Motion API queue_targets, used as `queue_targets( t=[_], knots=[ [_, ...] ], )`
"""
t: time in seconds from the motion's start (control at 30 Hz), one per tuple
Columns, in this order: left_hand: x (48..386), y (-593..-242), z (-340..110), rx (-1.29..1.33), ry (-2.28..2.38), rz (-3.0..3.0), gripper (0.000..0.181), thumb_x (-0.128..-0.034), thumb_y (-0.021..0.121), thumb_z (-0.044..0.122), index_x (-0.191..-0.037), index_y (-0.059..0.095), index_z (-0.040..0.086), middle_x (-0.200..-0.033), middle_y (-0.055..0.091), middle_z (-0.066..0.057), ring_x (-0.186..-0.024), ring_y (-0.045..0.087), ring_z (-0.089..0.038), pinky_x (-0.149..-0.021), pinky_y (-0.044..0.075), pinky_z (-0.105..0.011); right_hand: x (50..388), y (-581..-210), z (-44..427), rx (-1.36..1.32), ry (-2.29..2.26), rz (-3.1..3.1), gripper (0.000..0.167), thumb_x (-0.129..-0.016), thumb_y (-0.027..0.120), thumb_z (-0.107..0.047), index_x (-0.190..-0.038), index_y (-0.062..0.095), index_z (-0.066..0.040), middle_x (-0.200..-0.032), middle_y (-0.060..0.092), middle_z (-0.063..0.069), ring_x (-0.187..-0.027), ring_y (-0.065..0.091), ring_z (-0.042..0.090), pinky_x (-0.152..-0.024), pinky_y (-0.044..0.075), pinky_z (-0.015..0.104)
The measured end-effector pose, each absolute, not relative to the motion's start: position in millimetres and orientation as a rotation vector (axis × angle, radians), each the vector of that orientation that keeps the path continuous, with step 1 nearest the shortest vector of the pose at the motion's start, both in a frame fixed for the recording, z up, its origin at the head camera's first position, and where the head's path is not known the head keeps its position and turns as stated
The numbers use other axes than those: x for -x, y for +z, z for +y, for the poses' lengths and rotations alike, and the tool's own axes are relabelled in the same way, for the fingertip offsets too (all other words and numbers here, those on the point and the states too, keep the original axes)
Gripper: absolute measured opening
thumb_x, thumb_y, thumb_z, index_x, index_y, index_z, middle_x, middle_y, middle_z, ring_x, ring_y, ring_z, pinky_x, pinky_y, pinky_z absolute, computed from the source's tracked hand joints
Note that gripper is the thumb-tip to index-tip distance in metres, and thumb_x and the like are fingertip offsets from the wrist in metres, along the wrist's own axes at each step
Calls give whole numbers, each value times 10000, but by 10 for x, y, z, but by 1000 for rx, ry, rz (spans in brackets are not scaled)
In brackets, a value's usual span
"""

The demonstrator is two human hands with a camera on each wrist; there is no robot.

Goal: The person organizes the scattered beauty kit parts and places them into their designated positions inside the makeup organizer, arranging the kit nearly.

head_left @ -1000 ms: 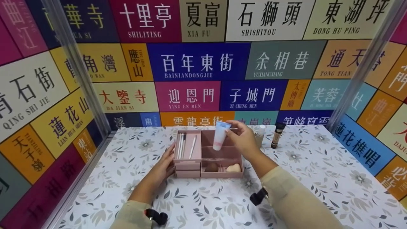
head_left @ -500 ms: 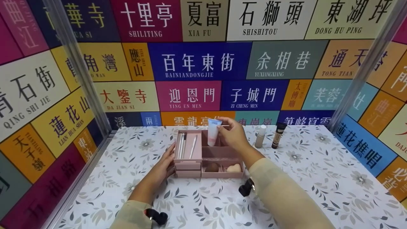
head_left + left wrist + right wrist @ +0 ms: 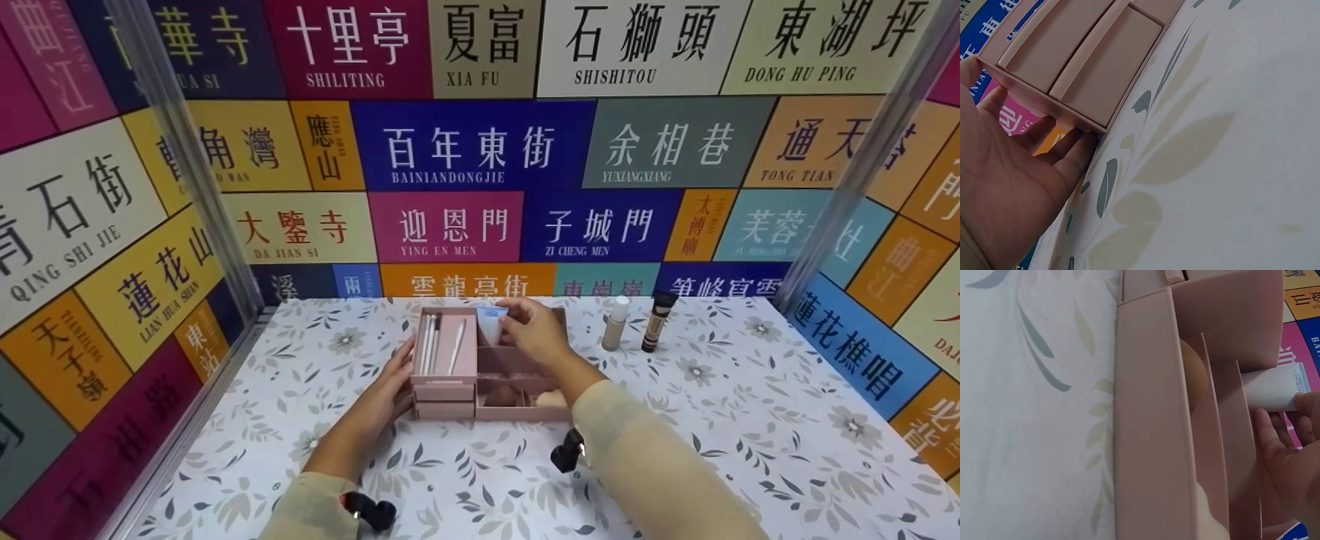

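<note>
A pink desktop organizer (image 3: 445,410) with drawers stands on the table. My right hand (image 3: 536,334) pinches a white and light-blue squeeze tube (image 3: 489,325) near its flat upper end. The tube's lower part is down inside the rear compartment, beside the taller drawer section, as the right wrist view also shows with the tube (image 3: 1270,389). My left hand (image 3: 384,391) rests its fingertips against the organizer's left side; in the left wrist view, those fingers (image 3: 1075,154) touch the side wall by the drawers. A brown sponge (image 3: 501,396) and a cream sponge (image 3: 551,399) lie in the front compartments.
Slim white brushes or pencils (image 3: 430,345) lie in the organizer's top tray. To its right stand a small bottle with a white cap (image 3: 615,327) and a dark tube with a black cap (image 3: 657,322). Sign-covered walls (image 3: 465,146) enclose the flower-patterned table (image 3: 712,405).
My right hand has moved left and then down, bringing the squeeze tube from above the organizer into its rear compartment. The left hand stays against the organizer's side.
</note>
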State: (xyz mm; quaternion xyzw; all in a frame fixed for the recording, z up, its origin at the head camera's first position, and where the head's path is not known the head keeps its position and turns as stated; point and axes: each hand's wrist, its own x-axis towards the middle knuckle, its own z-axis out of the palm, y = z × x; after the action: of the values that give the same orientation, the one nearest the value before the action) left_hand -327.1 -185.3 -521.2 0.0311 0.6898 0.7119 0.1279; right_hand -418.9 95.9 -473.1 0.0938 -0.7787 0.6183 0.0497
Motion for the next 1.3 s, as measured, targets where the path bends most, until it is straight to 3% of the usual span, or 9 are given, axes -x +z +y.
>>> queue_targets(
  t=[0.47,0.73,1.0,1.2,1.3],
  knots=[
    [3273,-5207,-1846,-93,2049,2029,553,-1107,457,546,-1629,279,587,-1805,190,61,-1646,298,-319,-1339,260,-578,4173,-4751,987,-263,1710,-2482,281,-986,738,-67,-1257,788,-121,-1134,779,117,-1012,717,189,-854,635,281],
    [3266,-5201,-1854,-98,2039,2013,535,-1113,447,527,-1617,284,605,-1800,199,82,-1630,334,-310,-1339,269,-557,4130,-4708,1118,-285,1831,-2366,286,-976,738,-30,-1260,762,-48,-1210,785,165,-1014,747,159,-858,645,265],
    [3270,-5186,-1858,-73,2035,2028,538,-1107,453,539,-1615,290,606,-1801,207,75,-1634,329,-314,-1335,276,-560,3970,-4612,1432,-297,1960,-2291,303,-994,723,-21,-1297,716,2,-1277,733,244,-1095,752,291,-952,653,450],
    [3274,-5187,-1863,-57,2035,2024,531,-1094,463,571,-1595,300,635,-1798,209,97,-1632,335,-312,-1337,271,-560,3854,-4571,1768,-264,2002,-2256,348,-1016,727,-83,-1340,676,30,-1291,700,239,-977,755,123,-974,646,405],
    [3267,-5204,-1855,-96,2051,2013,541,-1114,444,540,-1624,273,598,-1801,205,66,-1631,335,-310,-1341,265,-551,3772,-4562,1954,-270,2029,-2239,377,-1032,707,-95,-1370,640,58,-1281,694,201,-1005,756,90,-979,640,354]
  ],
)
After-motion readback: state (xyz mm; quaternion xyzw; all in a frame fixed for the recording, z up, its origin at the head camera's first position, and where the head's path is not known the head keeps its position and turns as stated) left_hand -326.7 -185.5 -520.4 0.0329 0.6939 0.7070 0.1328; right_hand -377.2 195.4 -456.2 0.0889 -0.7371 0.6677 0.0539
